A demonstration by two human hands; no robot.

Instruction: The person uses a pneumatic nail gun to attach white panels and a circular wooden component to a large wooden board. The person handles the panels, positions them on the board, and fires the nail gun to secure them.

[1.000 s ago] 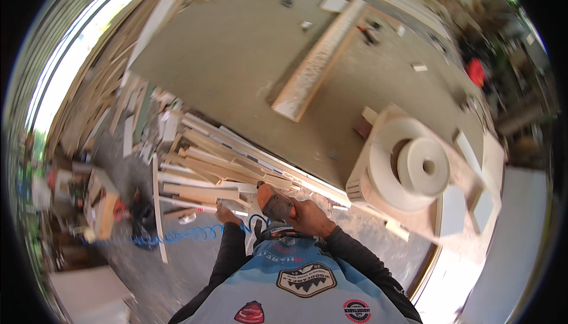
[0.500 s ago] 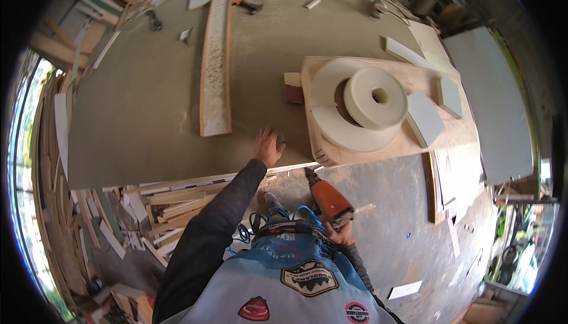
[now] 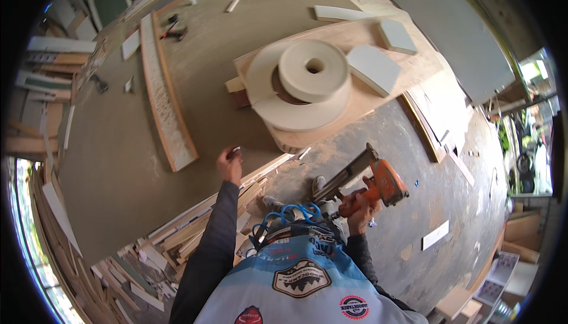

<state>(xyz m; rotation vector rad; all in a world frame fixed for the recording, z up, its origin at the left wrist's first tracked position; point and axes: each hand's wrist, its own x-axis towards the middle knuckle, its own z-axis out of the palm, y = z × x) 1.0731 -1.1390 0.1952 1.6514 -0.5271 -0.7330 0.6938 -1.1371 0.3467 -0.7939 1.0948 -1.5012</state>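
My right hand (image 3: 360, 210) grips the handle of an orange pneumatic nail gun (image 3: 387, 185) in front of my body, above the floor. Its dark magazine (image 3: 346, 173) slants down toward the left, and a blue air hose (image 3: 307, 210) curls near my waist. Over the near edge of the workbench (image 3: 219, 105), my left hand (image 3: 229, 165) is closed, fingertips pinched around a small dark and whitish piece too small to name. Right of that hand, a big roll of cream edge banding (image 3: 296, 117) lies on a wooden board, with a smaller roll (image 3: 310, 81) on top.
A long wood-edged panel (image 3: 163, 93) lies on the bench left of the rolls. White board pieces (image 3: 376, 69) rest beside the rolls. Wood offcuts (image 3: 189, 235) are stacked below the bench edge. White sheets (image 3: 438, 117) lie at right; a black and orange tool (image 3: 174, 30) sits far left.
My view has turned to the right. My right hand has lifted the nail gun and swung it right, away from the bench edge. My left hand's fingers have drawn together around a small piece.
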